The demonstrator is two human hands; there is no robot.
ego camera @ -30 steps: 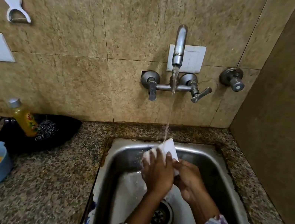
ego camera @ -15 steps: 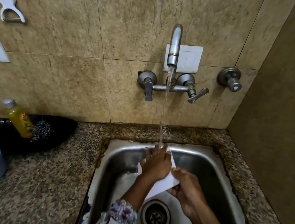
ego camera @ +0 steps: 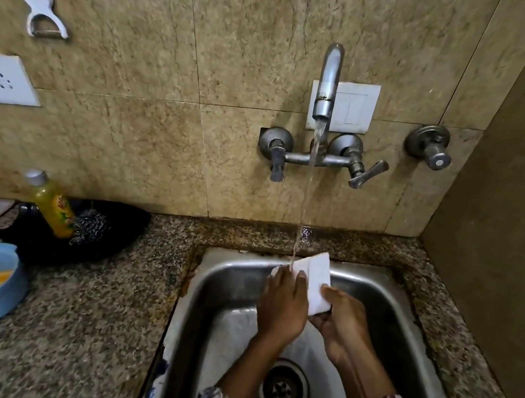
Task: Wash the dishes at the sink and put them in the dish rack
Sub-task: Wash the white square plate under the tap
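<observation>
Head view shows rinsing: right hand (ego camera: 343,320) grips a flat white square dish (ego camera: 316,282) under running water, left hand (ego camera: 283,303) seemingly flat-fingered rubbing it; racking comes next.

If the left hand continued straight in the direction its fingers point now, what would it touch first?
The left hand lies flat on the white dish, fingers toward the wall. Going on, it would probably meet the water stream first, then the sink's back wall; depth is unclear.

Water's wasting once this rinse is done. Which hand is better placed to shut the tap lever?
Probably the right hand: it sits almost below the tap lever. The left hand lies flat over the white dish under the stream.
</observation>
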